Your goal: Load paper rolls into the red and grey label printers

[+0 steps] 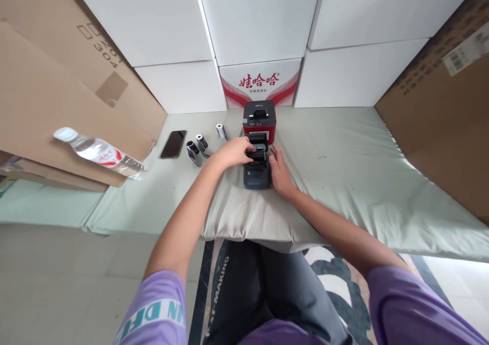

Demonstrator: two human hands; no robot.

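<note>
A small dark grey printer (257,176) lies on the pale green cloth (344,182) right in front of me, its lid open. My left hand (234,152) rests on the printer's open top, fingers curled over the paper bay. My right hand (280,170) presses against the printer's right side. Just behind it stands a red and black printer (260,118). Whether a paper roll sits inside the open bay is hidden by my fingers.
A white paper roll (220,130), two dark rolls (196,148) and a black phone (173,143) lie left of the printers. A water bottle (100,153) lies on brown cardboard (46,105) at left. White boxes (260,24) wall the back; a brown carton (446,110) stands right.
</note>
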